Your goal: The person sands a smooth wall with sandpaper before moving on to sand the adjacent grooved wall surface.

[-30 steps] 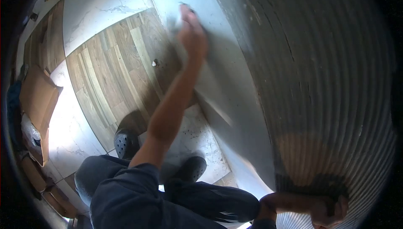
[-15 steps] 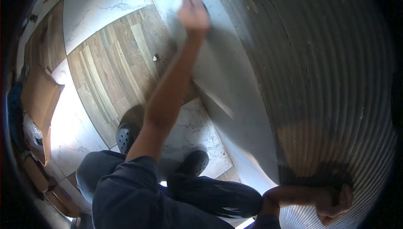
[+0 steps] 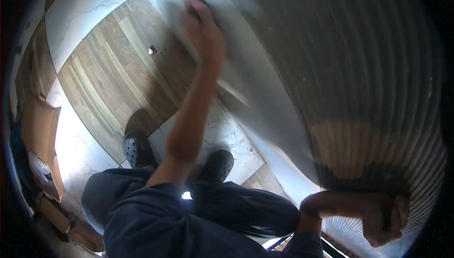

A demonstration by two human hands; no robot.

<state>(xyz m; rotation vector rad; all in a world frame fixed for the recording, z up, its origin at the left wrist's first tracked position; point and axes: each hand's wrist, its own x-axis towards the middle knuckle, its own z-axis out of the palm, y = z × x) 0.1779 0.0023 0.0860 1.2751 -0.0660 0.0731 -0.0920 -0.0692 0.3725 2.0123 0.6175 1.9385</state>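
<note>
My left hand (image 3: 203,28) reaches forward over a smooth, pale strip (image 3: 250,73) between the floor and a ridged grey surface. Its fingers are closed around something thin with a dark edge, mostly hidden and slightly blurred, so I cannot make out what it is. On the right, my right hand (image 3: 385,220) is bent at the wrist with curled fingers, close to the ridged surface (image 3: 359,92). Whatever may be inside that loose fist is hidden, and whether the hand touches the ridges cannot be told.
My shoes (image 3: 135,149) stand on a floor of wood-look and marble-look tiles (image 3: 113,64). A small white crumb (image 3: 152,50) with dark specks lies on the wood-look part. At the left is an open cardboard box (image 3: 41,123) with clear plastic wrapping (image 3: 40,168).
My left hand is a little closer to my body along the pale strip. My right hand has shifted slightly to the right in view, still curled. The whole view has turned somewhat.
</note>
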